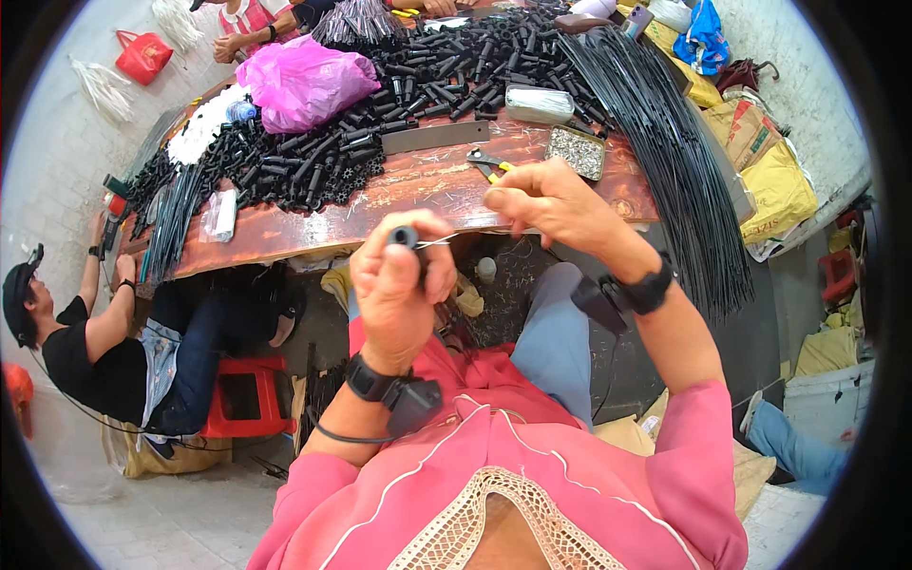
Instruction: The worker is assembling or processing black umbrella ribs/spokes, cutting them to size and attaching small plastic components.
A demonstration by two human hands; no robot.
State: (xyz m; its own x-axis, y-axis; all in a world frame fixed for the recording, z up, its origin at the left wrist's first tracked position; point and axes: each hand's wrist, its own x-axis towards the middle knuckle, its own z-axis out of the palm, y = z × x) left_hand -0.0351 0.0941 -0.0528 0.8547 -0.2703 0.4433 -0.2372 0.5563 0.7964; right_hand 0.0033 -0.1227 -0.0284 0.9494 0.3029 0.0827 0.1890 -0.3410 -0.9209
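Observation:
My left hand is closed around a short black plastic tube, its end sticking up above my fingers. A thin metal wire runs from the tube's end toward my right hand, which pinches it between thumb and fingertips. Both hands are raised just in front of the near edge of the brown wooden table. Yellow-handled pliers lie on the table right behind my right hand.
A heap of black tubes, a pink plastic bag, a metal tray of small parts and a long bundle of black rods cover the table. A person in black sits at left on a red stool. Sacks lie at right.

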